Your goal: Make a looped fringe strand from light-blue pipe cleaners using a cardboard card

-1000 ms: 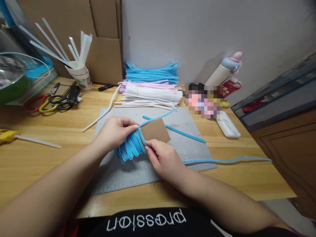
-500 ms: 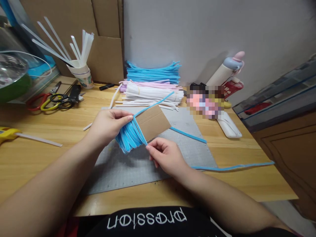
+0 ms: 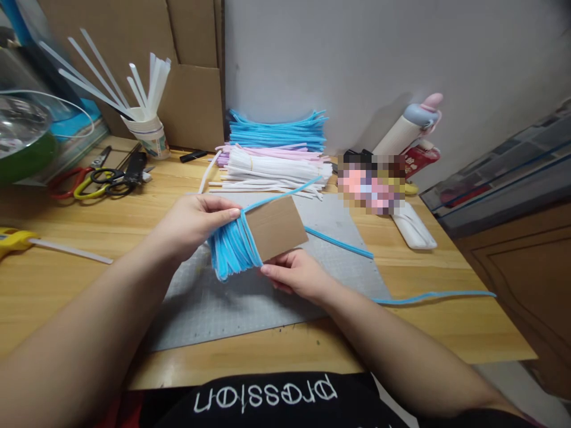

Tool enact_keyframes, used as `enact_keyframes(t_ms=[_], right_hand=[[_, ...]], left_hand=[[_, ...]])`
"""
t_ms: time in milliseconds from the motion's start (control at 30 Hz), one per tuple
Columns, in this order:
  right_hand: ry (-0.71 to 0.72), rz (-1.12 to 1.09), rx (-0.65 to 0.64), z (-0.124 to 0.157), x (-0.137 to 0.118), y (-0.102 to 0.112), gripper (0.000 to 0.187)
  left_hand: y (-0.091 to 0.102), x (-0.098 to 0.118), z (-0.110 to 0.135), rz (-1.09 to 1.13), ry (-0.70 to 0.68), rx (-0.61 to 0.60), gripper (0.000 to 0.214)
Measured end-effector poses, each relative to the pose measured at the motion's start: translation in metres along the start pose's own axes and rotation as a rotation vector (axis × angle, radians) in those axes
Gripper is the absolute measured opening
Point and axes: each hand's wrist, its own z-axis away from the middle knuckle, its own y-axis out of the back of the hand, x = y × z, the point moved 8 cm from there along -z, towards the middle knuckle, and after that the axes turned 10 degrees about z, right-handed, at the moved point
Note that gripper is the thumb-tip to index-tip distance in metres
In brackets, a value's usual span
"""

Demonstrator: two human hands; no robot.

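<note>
A flat rectangular piece of brown cardboard (image 3: 277,226) is held tilted above a grey gridded cutting mat (image 3: 214,318), which is laid on a pale wooden tabletop (image 3: 468,333). The left end of the cardboard is covered by a winding of fuzzy light-blue stems (image 3: 234,246), packed side by side; the right part is left bare. From the upper edge of the winding, a free blue end (image 3: 292,192) is extended up and to the right, along the top of the cardboard.

The winding is gripped at its upper edge by the left hand (image 3: 190,223), thumb and forefinger pressed together on it. Its lower right corner is pinched by the right hand (image 3: 298,273), with the thumb in front and the other fingers partly hidden behind.

On the mat, a straight blue length (image 3: 339,242) is seen, its near end hidden behind the cardboard. A long, slightly wavy blue stem (image 3: 432,295) is seen at right, its inner end concealed by the right forearm.

Behind the mat, a bundle of blue stems (image 3: 276,134) is stacked nearest the wall, with pink and purple stems (image 3: 307,156) and a bundle of white stems (image 3: 267,168) placed in front. At left, red-handled scissors (image 3: 71,184) are noted near a patterned paper cup (image 3: 154,139) filled with translucent white sticks (image 3: 154,89).
</note>
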Motion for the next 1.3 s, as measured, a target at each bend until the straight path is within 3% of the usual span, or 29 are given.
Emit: enact_keyframes(t_ms=[200,267,400,633,800,1000,1300], right_hand=[[-0.140,-0.137,-0.430,0.001,0.006,-0.008,0.023],[-0.146,-0.111,-0.477,0.002,0.005,-0.007,0.023],[-0.108,0.001,-0.489,0.005,0.000,-0.009,0.025],[0.025,-0.051,-0.300,0.013,-0.007,-0.009,0.031],[0.018,-0.046,-0.240,0.011,-0.001,-0.007,0.038],[-0.004,-0.037,-0.198,0.008,0.001,-0.004,0.036],[-0.021,0.013,-0.209,0.008,0.004,-0.004,0.042]], left_hand=[[-0.017,0.000,0.006,-0.050,0.024,-0.228,0.022],[-0.018,0.002,0.009,-0.067,0.013,-0.252,0.023],[-0.016,0.004,0.009,-0.115,0.007,-0.246,0.028],[-0.017,0.005,0.008,-0.199,-0.030,-0.222,0.025],[-0.016,0.004,0.006,-0.183,-0.023,-0.199,0.025],[-0.019,-0.010,0.003,-0.095,0.096,-0.289,0.029],[-0.013,-0.017,-0.003,-0.248,0.094,-0.297,0.027]])
